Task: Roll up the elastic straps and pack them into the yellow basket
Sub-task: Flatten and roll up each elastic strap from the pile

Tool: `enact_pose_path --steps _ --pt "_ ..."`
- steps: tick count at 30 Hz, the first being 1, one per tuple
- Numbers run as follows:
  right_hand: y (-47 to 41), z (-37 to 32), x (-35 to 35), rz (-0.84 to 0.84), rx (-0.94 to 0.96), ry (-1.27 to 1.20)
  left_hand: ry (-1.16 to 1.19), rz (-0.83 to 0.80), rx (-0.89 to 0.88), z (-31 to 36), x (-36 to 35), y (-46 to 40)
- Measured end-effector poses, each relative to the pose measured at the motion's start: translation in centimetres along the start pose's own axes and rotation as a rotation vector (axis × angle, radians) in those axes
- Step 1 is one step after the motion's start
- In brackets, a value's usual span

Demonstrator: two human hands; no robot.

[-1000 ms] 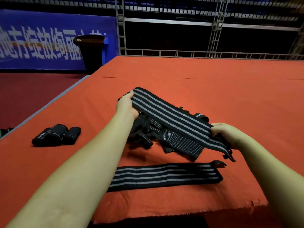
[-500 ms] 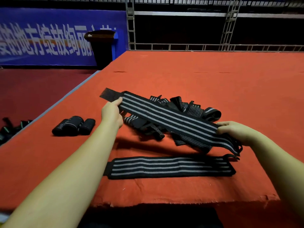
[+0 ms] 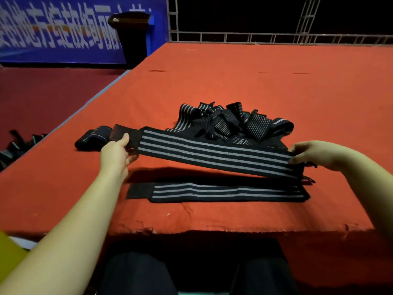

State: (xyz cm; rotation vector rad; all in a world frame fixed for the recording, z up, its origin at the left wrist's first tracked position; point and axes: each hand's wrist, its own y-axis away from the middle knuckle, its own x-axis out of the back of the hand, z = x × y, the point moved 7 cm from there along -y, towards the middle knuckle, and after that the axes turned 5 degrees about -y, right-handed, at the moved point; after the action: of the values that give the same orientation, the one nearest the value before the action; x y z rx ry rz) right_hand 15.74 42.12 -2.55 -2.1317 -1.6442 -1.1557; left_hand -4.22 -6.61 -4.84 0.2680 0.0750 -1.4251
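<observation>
Both hands were busy with one strap; the left hand (image 3: 116, 153) pinched the plain black end of the striped elastic strap (image 3: 214, 155), thumb on top and fingers under it; the right hand (image 3: 308, 153) pinched the other end, fingers curled round the edge; the strap hung stretched out between them, up off the red table cloth (image 3: 234, 81), tilted a bit lower on the right.

Just under it a second strap (image 3: 221, 192) lay flat and straight on the cloth, near the front edge; behind it sat a messy pile of straps (image 3: 234, 122), all tangled; to the left lay some rolled straps (image 3: 91, 138), and the plain end of the held strap hid part of them.

A bit of yellow (image 3: 8, 250) showed at the bottom left corner; I think that was the basket, but most of it was out of sight.

To do this step well, I would keep the strap flat with no twist; start the roll at one end and turn it tight and even, so the edges line up; keep a small pull with the other hand so it does not go loose; press the plain end down last, if it is sticky, so the roll stays shut.
</observation>
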Motion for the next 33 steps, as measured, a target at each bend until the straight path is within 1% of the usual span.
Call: enact_pose_path --steps 3,6,8,10,14,17,23,33 --pt "-0.1 1.7 0.3 0.143 -0.037 -0.167 -0.145 0.071 -0.084 -0.7 2.7 1.1" --pt "0.5 2.8 -0.2 0.341 -0.054 -0.377 -0.348 0.071 -0.178 -1.3 4.1 2.8" --pt "1.3 3.3 -0.9 0.461 -0.059 -0.553 -0.442 0.081 -0.210 -2.0 4.7 3.8" --pt "2.1 3.6 -1.5 0.565 -0.062 -0.630 -0.516 0.096 -0.238 -2.6 4.9 4.5" --pt "2.8 4.2 -2.4 0.664 -0.060 -0.593 -0.611 0.142 -0.256 -3.7 5.4 5.2" --pt "3.5 4.5 -2.9 0.714 -0.051 -0.445 -0.720 0.161 -0.248 -4.5 6.2 5.1" --pt "4.2 5.5 -4.2 0.736 -0.040 -0.223 -0.859 0.142 -0.271 -5.4 6.3 5.7" --pt "4.2 6.6 -5.8 0.742 -0.039 -0.104 -1.106 0.139 -0.342 -5.5 5.4 6.4"
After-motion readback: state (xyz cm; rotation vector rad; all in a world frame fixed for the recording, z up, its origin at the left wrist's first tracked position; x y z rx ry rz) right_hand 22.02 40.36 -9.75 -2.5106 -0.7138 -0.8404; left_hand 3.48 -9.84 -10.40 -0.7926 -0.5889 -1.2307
